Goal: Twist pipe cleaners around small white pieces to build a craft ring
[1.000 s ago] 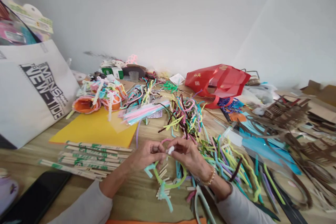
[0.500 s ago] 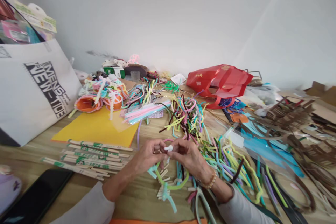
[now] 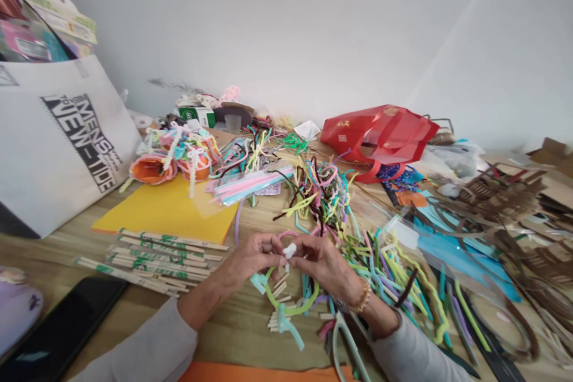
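Between my fingertips is a small white piece of fuzzy pipe cleaner (image 3: 290, 249), bent into a knot. My left hand (image 3: 262, 255) pinches from the left, and my right hand (image 3: 319, 259), with a beaded bracelet at the wrist, pinches from the right. A ring of green pipe cleaner (image 3: 293, 310) hangs or lies just below my hands; I cannot tell whether they hold it. A light teal pipe cleaner (image 3: 290, 331) is tied to its lower side. Short wooden stick pieces (image 3: 273, 321) lie by the ring on the table.
Paper-wrapped chopsticks (image 3: 156, 262) and a phone (image 3: 67, 322) lie left, near yellow sheets (image 3: 165, 212). Tangled pipe cleaners (image 3: 322, 191) fill the middle and right. Scissors (image 3: 347, 346) lie by my right forearm. A white bag (image 3: 67, 149) and a red bag (image 3: 380, 131) stand behind.
The camera view has shifted slightly. My fingers have turned the white piece a little, and it now points more upward; both hands still pinch it.
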`<state>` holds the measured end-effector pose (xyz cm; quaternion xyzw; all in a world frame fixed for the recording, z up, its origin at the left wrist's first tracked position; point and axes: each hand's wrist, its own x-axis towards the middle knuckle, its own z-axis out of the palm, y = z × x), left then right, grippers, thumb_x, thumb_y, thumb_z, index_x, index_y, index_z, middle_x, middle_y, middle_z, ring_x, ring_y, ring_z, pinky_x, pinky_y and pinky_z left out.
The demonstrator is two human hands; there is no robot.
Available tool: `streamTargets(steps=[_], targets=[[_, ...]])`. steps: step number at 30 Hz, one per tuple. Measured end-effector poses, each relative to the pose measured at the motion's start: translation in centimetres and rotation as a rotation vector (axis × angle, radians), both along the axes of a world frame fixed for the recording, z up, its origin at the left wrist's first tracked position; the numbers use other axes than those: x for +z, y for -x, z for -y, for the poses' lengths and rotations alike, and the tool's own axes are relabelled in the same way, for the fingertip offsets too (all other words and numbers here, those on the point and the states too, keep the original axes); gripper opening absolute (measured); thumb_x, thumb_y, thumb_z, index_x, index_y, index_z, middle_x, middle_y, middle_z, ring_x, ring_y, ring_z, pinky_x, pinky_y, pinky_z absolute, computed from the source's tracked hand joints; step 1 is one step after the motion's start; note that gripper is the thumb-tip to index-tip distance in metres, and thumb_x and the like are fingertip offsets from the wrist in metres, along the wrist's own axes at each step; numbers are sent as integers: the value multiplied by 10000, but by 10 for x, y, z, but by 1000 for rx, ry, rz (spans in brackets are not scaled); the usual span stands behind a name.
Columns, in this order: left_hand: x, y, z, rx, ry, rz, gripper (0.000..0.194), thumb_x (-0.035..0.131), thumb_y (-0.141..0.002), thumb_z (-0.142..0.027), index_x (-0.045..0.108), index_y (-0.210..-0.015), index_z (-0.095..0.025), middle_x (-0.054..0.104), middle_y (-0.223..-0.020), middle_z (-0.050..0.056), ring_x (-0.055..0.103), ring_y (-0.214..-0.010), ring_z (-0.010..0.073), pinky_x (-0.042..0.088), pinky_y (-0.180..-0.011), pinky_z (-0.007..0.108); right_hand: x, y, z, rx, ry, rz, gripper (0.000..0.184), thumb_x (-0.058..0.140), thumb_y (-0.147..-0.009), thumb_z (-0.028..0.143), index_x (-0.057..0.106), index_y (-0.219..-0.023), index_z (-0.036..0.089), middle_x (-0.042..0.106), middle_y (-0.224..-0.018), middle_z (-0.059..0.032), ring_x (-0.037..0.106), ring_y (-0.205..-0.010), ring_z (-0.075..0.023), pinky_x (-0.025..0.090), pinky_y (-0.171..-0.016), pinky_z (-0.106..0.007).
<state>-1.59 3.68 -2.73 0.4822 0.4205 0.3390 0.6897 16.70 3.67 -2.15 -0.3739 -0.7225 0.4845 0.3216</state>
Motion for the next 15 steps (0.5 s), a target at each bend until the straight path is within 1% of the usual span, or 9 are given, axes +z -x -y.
streamTargets(steps=[3,5,8,12,15], targets=[[1,0,-1,-17,12,2,273,769,-554,-247,556,-681,-135,615,-526,-25,555,-405,100,278,-408,179,1,-1,-1,31,31,7,101,611,-785,194,646,-858,134,553,-670,13,450,-600,-104,347,-558,-212],[0,0,-1,-30,13,25,287,776,-541,-243,550,-682,-137,627,-540,-23,563,-404,102,305,-413,181,2,-2,-1,49,42,10,95,613,-784,193,647,-846,130,560,-699,4,453,-621,-108,354,-575,-216],[-1,0,0,-56,3,61,292,784,-540,-231,541,-676,-141,628,-542,-29,569,-403,102,351,-423,187,3,-4,-1,73,47,60,66,615,-774,180,642,-809,131,544,-684,8,430,-600,-101,333,-546,-209],[0,-1,1,-77,-9,93,271,778,-565,-225,540,-662,-140,634,-554,-27,571,-406,100,391,-433,197,4,-6,-1,91,6,134,80,600,-784,176,649,-837,140,516,-648,23,399,-577,-94,314,-530,-204],[3,-1,3,-74,-2,105,278,785,-553,-222,543,-659,-139,642,-572,-22,564,-402,98,408,-439,205,6,-7,0,108,-17,160,108,591,-809,210,664,-845,140,522,-649,20,395,-576,-92,317,-530,-203]])
